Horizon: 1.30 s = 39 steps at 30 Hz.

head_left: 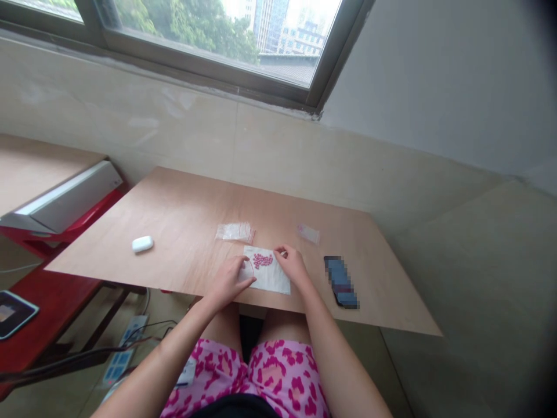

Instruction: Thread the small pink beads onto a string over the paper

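My left hand (228,281) and my right hand (292,264) rest at the near edge of a white sheet (273,280) on a plywood board (174,232). A cluster of small pink beads (263,261) lies on the sheet between my hands. A thin reddish loop, perhaps thread (249,270), curves beside my left fingers. My right fingertips are pinched near something small and pale, too small to name. Behind the sheet lie a clear plastic bag (235,232) and a smaller clear bag (308,234).
A white earbud case (142,244) lies on the board's left part, and a phone (340,282) lies to the right. A red-framed table (56,296) and a white-edged board (65,197) stand left. A wall runs behind, below a window (209,35).
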Each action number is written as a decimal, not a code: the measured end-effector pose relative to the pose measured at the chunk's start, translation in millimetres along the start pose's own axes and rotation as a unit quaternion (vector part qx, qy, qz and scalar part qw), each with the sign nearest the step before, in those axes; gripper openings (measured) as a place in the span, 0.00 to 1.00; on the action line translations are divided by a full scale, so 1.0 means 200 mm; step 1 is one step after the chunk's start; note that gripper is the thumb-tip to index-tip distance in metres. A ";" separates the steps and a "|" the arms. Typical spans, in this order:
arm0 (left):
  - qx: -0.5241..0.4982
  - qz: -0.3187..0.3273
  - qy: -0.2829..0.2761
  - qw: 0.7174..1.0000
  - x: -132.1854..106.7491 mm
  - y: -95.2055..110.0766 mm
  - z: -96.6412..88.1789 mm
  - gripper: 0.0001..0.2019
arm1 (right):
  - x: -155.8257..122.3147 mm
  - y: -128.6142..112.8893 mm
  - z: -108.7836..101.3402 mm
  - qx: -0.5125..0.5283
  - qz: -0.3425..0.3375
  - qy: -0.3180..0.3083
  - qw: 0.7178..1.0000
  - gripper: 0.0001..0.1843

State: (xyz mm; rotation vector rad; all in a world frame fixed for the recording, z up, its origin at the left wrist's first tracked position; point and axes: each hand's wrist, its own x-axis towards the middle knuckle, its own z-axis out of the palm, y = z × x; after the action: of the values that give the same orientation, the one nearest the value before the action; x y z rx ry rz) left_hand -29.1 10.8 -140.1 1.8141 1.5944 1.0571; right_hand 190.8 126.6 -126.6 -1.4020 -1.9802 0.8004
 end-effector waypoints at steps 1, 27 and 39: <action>-0.001 -0.001 0.002 1.000 0.00 0.00 0.00 0.24 | -0.02 -0.04 0.01 0.032 0.011 0.001 0.999 0.10; -0.376 -0.175 -0.057 0.908 0.02 0.08 0.01 0.27 | -0.25 -0.28 -0.16 0.236 0.059 0.035 0.969 0.20; -0.515 -0.245 -0.054 0.820 -0.01 0.09 0.04 0.21 | -0.30 -0.32 -0.15 0.183 -0.028 0.002 0.983 0.14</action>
State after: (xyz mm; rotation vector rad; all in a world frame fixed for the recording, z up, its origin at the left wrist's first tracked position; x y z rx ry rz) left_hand -11.7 6.8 -131.0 0.6632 0.9677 1.1744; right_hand 191.0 57.1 -65.4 -1.1258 -1.7504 1.0709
